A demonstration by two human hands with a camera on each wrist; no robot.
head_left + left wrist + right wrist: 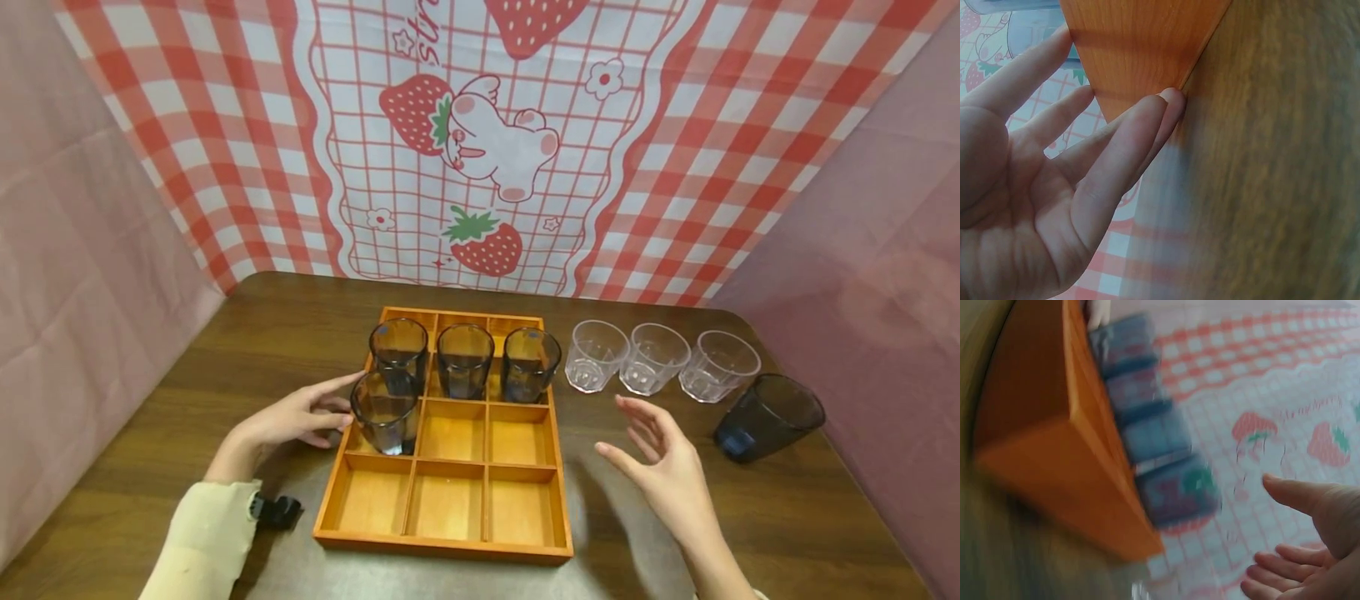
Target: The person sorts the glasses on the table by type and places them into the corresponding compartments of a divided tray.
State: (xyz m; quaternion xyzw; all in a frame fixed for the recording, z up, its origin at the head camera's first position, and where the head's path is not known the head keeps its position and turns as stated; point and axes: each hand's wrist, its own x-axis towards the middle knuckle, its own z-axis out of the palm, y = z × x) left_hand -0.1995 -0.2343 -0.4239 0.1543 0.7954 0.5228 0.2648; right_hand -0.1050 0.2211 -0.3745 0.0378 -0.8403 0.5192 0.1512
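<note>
A wooden tray (450, 546) with square compartments lies on the table. Three dark tinted glasses, one of them the middle glass (465, 362), stand across its back row. A fourth tinted glass (386, 417) sits in the left compartment of the row in front. My left hand (300, 417) is at the tray's left side, its fingertips right at the side wall (1135, 50) in the left wrist view. My right hand (663, 467) is in the air right of the tray, thumb and fingers spread with nothing between them.
Three clear glasses stand in a row right of the tray, the middle one (654, 362) beyond my right hand. A dark tinted glass (768, 421) stands at the far right. A checked strawberry cloth (480, 167) hangs behind the table (277, 333).
</note>
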